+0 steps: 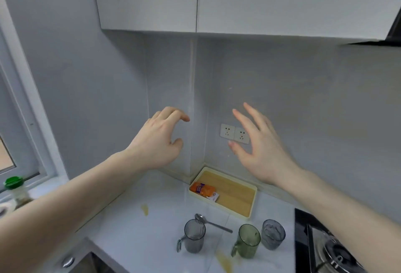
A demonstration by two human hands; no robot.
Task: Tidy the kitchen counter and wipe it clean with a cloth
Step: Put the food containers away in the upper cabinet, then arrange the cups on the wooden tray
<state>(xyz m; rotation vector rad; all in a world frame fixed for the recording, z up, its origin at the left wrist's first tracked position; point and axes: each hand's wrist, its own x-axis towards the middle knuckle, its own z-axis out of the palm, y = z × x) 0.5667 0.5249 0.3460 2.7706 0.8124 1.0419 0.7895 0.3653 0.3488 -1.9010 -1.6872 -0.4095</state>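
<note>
Both my hands are raised in the air in front of the corner wall, holding nothing. My left hand [159, 140] has loosely curved fingers; my right hand [258, 144] has its fingers spread and straight. Below them, on the white counter [134, 225], stand a grey cup [194, 235], a green cup [248, 241] and a second grey cup [273, 234]. A metal spoon [211, 222] lies behind the first cup. A yellow tray [232, 194] in the corner holds an orange packet [202, 189]. Yellowish spills [145, 209] mark the counter. No cloth is in view.
A gas hob [329, 248] sits at the right edge, a sink [91, 262] at the bottom left. A green-capped bottle [17, 192] stands by the window at left. Wall sockets [234, 134] are behind my right hand; cupboards [238, 1] hang overhead.
</note>
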